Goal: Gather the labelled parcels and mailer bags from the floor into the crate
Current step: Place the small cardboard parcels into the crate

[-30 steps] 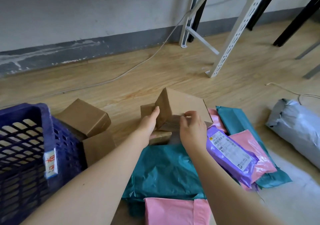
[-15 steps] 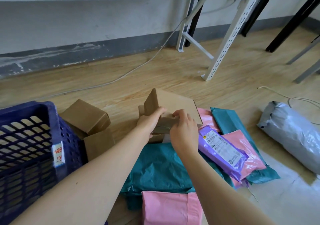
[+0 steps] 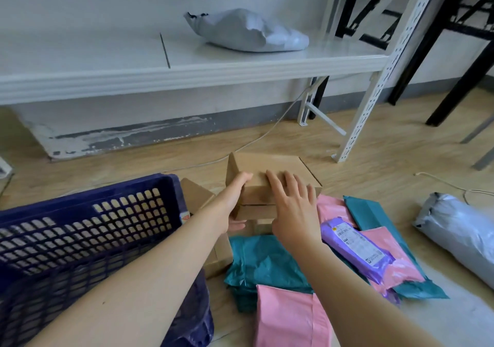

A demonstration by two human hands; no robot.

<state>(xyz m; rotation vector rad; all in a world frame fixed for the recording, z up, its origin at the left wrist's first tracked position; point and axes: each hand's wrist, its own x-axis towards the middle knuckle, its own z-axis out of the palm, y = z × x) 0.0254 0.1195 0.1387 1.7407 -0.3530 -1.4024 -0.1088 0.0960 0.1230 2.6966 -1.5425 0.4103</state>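
Note:
A stack of brown cardboard boxes (image 3: 270, 167) is held between my two hands above the floor. My left hand (image 3: 235, 197) grips its left side, thumb underneath. My right hand (image 3: 291, 202) lies flat on the front right with fingers spread. The dark blue slotted crate (image 3: 88, 221) stands at the left, empty as far as I see. Two more brown boxes (image 3: 197, 194) lean against the crate's right wall. Teal mailers (image 3: 264, 264), pink mailers (image 3: 288, 320) and a purple labelled mailer (image 3: 355, 245) lie on the floor under and to the right of my arms.
A grey mailer bag (image 3: 459, 232) lies on the floor at the far right. Another grey bag (image 3: 254, 31) rests on the low white shelf (image 3: 187, 71). White shelf uprights (image 3: 374, 87), black table legs and a cable stand behind.
Both hands have closed on the stack of boxes and raised it off the floor. The camera has tilted up, so the shelf and its grey bag have come into view.

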